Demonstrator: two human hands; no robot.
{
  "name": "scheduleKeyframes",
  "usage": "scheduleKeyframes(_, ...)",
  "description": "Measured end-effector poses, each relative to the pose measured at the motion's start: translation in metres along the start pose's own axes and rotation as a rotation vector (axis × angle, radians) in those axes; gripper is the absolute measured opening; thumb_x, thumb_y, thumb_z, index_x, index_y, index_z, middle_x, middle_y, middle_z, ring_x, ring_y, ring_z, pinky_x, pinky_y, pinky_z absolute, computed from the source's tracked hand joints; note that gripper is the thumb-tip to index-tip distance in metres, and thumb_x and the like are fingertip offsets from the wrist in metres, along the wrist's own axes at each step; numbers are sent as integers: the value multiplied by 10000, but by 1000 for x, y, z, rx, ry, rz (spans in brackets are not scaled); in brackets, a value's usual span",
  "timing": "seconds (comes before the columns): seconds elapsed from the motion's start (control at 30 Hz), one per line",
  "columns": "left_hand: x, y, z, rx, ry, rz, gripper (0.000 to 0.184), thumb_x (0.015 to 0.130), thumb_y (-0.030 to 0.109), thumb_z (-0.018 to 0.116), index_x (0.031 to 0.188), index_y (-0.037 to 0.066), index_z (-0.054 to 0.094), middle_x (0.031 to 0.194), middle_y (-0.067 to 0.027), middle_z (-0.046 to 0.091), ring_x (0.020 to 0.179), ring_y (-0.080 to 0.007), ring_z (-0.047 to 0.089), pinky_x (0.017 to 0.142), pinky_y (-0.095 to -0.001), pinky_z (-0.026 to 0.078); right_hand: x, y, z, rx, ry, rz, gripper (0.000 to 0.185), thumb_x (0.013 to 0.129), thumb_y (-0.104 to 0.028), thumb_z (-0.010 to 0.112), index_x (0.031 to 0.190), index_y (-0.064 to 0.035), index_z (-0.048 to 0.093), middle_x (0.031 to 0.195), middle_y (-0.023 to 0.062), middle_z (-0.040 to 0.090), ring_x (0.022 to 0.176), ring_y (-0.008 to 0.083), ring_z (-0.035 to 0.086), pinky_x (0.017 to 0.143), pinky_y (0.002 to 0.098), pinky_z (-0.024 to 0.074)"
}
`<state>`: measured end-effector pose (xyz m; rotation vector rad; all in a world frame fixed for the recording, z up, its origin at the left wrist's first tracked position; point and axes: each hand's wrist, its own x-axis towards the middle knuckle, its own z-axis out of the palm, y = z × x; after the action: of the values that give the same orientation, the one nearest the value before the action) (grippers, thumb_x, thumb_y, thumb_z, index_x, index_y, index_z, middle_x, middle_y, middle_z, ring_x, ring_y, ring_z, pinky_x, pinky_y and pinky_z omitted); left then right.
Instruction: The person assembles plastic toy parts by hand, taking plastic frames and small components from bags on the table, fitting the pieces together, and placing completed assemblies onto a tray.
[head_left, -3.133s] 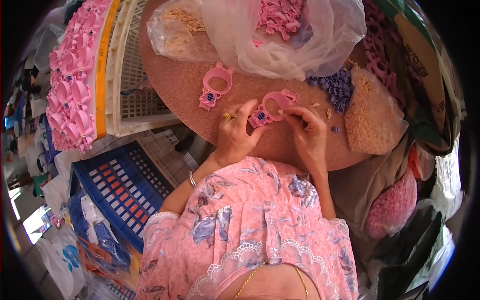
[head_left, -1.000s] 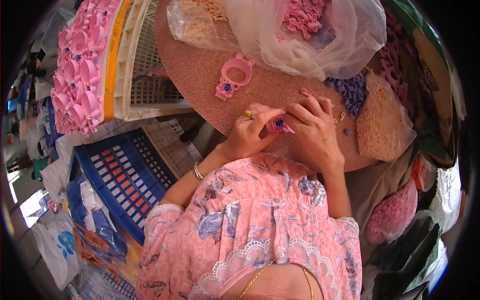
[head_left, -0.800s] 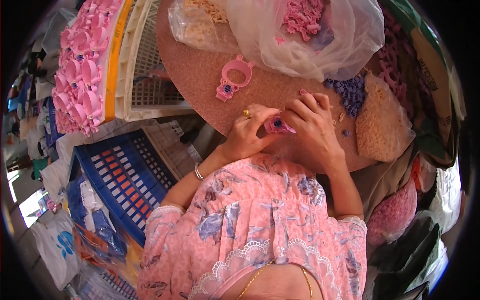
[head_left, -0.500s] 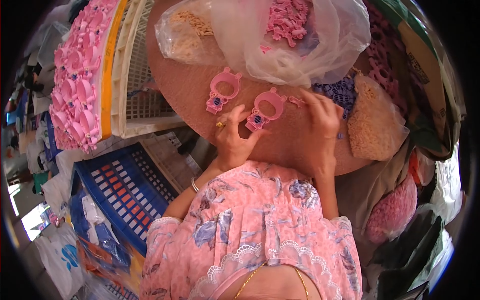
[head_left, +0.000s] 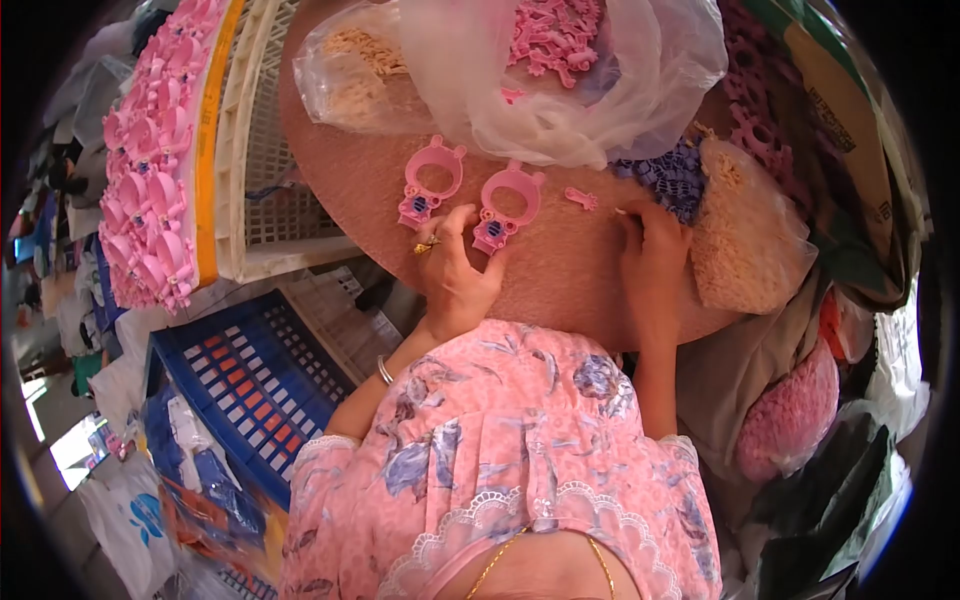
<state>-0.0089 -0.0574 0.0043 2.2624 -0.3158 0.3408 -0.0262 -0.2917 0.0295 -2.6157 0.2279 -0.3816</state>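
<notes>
My left hand (head_left: 462,280) is closed with thumb and index finger about the lower end of a pink plastic bear-shaped frame (head_left: 511,204). This frame has a round opening, small ears and a dark blue striped part near its bottom. A similar pink frame (head_left: 435,168) lies to its left, close to my fingertips. A small pink plastic piece (head_left: 580,198) rests on the table (head_left: 560,260) between the frame and my right hand. My right hand (head_left: 655,255) is beside a pile of small blue pieces (head_left: 668,186), thumb and fingers apart; its palm side is hidden.
A clear bag with pink parts (head_left: 552,42) and a bag of beige pieces (head_left: 360,75) lie at the back. Another beige bag (head_left: 750,235) is at the right. Left are a cream crate (head_left: 310,262), many pink pieces (head_left: 150,190) and a blue basket (head_left: 250,370).
My right hand has drawn away from the small pink piece toward the blue pile. The frame at my left hand has shifted slightly left. The whole view has shifted a little.
</notes>
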Motion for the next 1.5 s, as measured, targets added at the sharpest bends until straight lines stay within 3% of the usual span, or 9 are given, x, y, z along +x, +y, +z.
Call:
scheduleKeyframes(0.27, 0, 4, -3, 16, 6, 35, 704, 677, 58, 880, 1274, 63, 507, 995, -125, 657, 1004, -307, 583, 873, -425, 459, -4, -5, 4, 298, -2, -13, 217, 813, 37, 667, 1016, -41, 668, 947, 129, 671, 921, 345, 602, 861, 433, 424)
scheduleKeyframes(0.47, -2, 4, -7, 86, -51, 49, 797, 640, 111, 913, 1315, 71, 492, 1038, -104, 644, 1031, -300, 555, 920, -456, 421, -8, -5, 2, 63, 17, -71, 199, 819, 3, 696, 1012, -35, 666, 922, 136, 681, 935, 347, 598, 848, 440, 426)
scheduleKeyframes(0.57, -3, 0, -8, 65, -79, 68, 829, 631, 177, 922, 1330, 67, 491, 1116, -140, 618, 1049, -360, 553, 959, -483, 382, -7, -8, -2, 23, 30, -76, 190, 854, 18, 681, 1039, -27, 673, 919, 139, 689, 898, 317, 633, 818, 408, 463)
scheduleKeyframes(0.67, -1, 1, -8, 56, -77, 91, 848, 618, 187, 933, 1332, 67, 492, 1114, -142, 617, 1045, -357, 553, 967, -476, 375, -5, -28, -15, 388, -75, 238, 194, 874, 32, 674, 1062, -15, 684, 928, 103, 712, 878, 212, 671, 783, 337, 500)
scheduleKeyframes(0.87, -1, 1, -6, 41, -66, 70, 770, 625, 69, 902, 1297, 78, 527, 1066, -113, 654, 1061, -337, 562, 947, -459, 424, -8, -23, -4, 857, -143, 401, 142, 890, 46, 684, 1031, 27, 689, 941, 55, 732, 858, 86, 656, 769, 238, 522)
scheduleKeyframes(1.07, -1, 0, -5, 19, -15, 107, 721, 652, 51, 892, 1278, 62, 534, 1023, -119, 665, 993, -326, 601, 896, -437, 462, -12, -28, -1, 809, -158, 297, 84, 878, 42, 707, 962, 40, 712, 909, 85, 756, 821, 100, 690, 722, 229, 545)
scheduleKeyframes(1.3, -1, 6, -8, -116, 27, 132, 692, 657, 36, 899, 1254, 60, 549, 1019, -127, 666, 964, -313, 634, 857, -399, 507, -10, -41, 2, 658, -121, 101, 172, 826, 79, 707, 982, 13, 736, 915, 105, 754, 812, 154, 719, 700, 265, 556)
scheduleKeyframes(1.4, -3, 4, -5, -179, 22, 119, 696, 663, 48, 878, 1270, 67, 538, 1023, -132, 662, 971, -346, 620, 869, -461, 484, -8, -45, 1, 602, -104, -21, 199, 812, 80, 706, 982, -16, 744, 924, 110, 744, 827, 200, 721, 704, 287, 550)
scheduleKeyframes(1.5, -3, 3, -5, -142, 35, 154, 686, 647, 43, 871, 1256, 65, 558, 1011, -111, 664, 963, -327, 622, 867, -448, 479, -12, -56, 4, 529, -51, -96, 212, 801, 51, 718, 979, -59, 749, 936, 88, 733, 850, 232, 700, 743, 316, 516)
